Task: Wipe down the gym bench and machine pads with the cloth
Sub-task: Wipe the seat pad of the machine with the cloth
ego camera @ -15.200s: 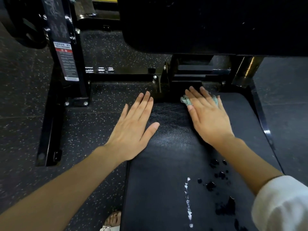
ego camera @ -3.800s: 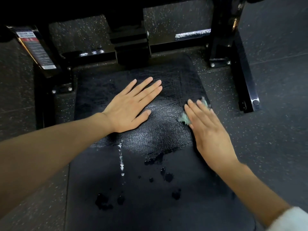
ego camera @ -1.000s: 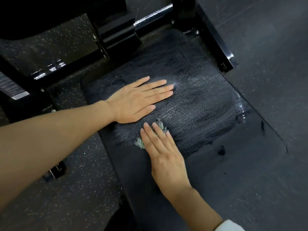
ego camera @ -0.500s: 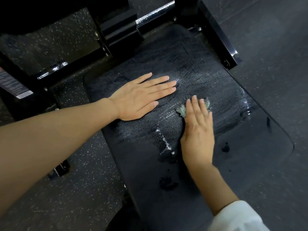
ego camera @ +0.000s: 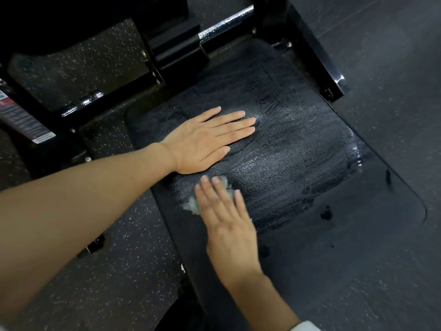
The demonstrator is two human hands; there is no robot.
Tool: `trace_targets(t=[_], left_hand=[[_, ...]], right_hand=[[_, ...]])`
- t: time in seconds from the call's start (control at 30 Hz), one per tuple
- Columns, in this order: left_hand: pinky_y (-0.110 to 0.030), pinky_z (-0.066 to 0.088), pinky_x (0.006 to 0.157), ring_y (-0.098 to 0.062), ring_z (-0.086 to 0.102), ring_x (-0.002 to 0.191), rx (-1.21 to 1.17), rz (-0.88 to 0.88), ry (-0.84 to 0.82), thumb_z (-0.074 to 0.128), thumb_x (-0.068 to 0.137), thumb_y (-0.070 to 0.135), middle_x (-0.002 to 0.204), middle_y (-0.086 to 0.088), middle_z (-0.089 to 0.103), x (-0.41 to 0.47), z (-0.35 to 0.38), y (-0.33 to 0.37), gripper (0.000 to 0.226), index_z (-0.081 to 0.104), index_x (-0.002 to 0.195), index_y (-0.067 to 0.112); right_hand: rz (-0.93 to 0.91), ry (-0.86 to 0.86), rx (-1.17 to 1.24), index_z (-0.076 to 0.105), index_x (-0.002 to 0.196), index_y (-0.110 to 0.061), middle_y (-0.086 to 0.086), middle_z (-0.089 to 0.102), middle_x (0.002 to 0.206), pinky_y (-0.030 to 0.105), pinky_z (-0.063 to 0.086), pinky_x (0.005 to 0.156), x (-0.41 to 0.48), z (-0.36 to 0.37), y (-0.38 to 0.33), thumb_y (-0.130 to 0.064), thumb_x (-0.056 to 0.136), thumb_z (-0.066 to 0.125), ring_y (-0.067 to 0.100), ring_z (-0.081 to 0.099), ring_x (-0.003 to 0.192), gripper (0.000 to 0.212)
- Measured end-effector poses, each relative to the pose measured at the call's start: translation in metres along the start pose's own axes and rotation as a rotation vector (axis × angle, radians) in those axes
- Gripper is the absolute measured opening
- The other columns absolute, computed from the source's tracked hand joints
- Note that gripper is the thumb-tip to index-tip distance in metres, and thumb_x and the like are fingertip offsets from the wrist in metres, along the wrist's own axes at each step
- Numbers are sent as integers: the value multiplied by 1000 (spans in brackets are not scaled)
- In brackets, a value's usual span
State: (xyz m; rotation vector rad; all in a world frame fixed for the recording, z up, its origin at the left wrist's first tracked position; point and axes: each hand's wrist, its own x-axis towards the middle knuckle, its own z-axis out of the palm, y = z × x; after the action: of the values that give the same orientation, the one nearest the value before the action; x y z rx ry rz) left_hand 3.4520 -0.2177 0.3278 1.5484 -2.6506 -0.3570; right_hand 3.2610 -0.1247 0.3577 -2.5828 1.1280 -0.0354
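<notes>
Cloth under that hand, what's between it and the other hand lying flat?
Only a thin strip of wet bench pad lies between the cloth and the left hand, seen in the head view.

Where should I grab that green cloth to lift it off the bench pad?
Probably the crumpled edge of the cloth poking out left of the right hand. It lies pressed flat on the bench pad, mostly covered, so pinch that exposed edge from above, coming from the left.
</notes>
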Motion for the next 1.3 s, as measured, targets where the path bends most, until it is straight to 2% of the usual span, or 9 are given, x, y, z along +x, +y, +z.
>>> trace_targets(t=[0.13, 0.2, 0.33, 0.47, 0.6, 0.73, 1.0, 1.13, 1.3], left_hand=[[-41, 3, 124, -14, 6, 153, 4, -2, 4, 20, 103, 32, 165, 5, 11, 0, 1, 0, 57, 15, 158, 21], [-40, 3, 124, -13, 6, 153, 12, -6, 8, 19, 103, 33, 165, 5, 10, -1, 1, 1, 57, 15, 158, 22], [-40, 3, 124, -13, 7, 153, 12, -7, 11, 20, 102, 32, 165, 6, 10, -1, 1, 1, 57, 14, 158, 22], [-41, 4, 124, -13, 6, 153, 16, -5, 4, 20, 102, 32, 165, 6, 10, 0, 2, 0, 57, 14, 158, 22], [-41, 4, 124, -14, 8, 153, 2, -5, 12, 19, 103, 32, 165, 6, 12, 0, 2, 0, 56, 15, 158, 22], [-42, 4, 124, -14, 8, 153, -1, -1, 13, 20, 102, 32, 165, 5, 12, 0, 2, 0, 56, 17, 158, 21], [-42, 5, 124, -14, 7, 153, -17, -3, 19, 21, 102, 33, 165, 5, 12, -1, 1, 1, 57, 16, 158, 21], [-43, 6, 124, -14, 7, 153, -7, -10, 18, 21, 102, 32, 165, 6, 12, -1, 1, 0, 57, 16, 158, 22], [-43, 5, 124, -14, 8, 153, -10, -13, 20, 19, 102, 33, 165, 6, 12, -1, 2, 0, 56, 16, 158, 23]], right_hand=[[102, 72, -13, 46, 145, -8, 5, 41, 154, 43, 18, 118, 9, -16, 52, 6, 76, 41, 25, 36, 143, 70], [172, 83, -11, 44, 146, -5, 9, 40, 154, 41, 14, 119, 13, -19, 63, 0, 81, 46, 27, 35, 144, 65], [287, 156, -29, 47, 143, -2, 13, 42, 153, 43, 18, 117, 16, -8, 39, -3, 82, 28, 29, 36, 143, 64], [206, 133, -33, 47, 143, -3, 12, 41, 154, 46, 23, 115, 4, 5, -3, -2, 73, 25, 29, 36, 143, 74], [61, 17, -24, 48, 144, -7, 8, 42, 153, 43, 24, 114, -9, 16, -46, -7, 79, 28, 24, 34, 144, 68], [-67, -26, 1, 50, 143, -10, 5, 43, 153, 40, 25, 114, -9, 11, -32, -7, 79, 31, 21, 37, 143, 67], [148, 63, -54, 41, 148, -7, 7, 38, 156, 42, 20, 119, 8, -11, 56, 0, 86, 30, 25, 31, 146, 63], [243, 135, -38, 43, 147, -5, 10, 37, 156, 44, 17, 118, 6, 0, 25, 2, 82, 29, 28, 31, 146, 67], [96, 47, -53, 45, 146, -8, 7, 39, 155, 44, 21, 116, -7, 15, -35, -3, 77, 26, 26, 31, 145, 72]])
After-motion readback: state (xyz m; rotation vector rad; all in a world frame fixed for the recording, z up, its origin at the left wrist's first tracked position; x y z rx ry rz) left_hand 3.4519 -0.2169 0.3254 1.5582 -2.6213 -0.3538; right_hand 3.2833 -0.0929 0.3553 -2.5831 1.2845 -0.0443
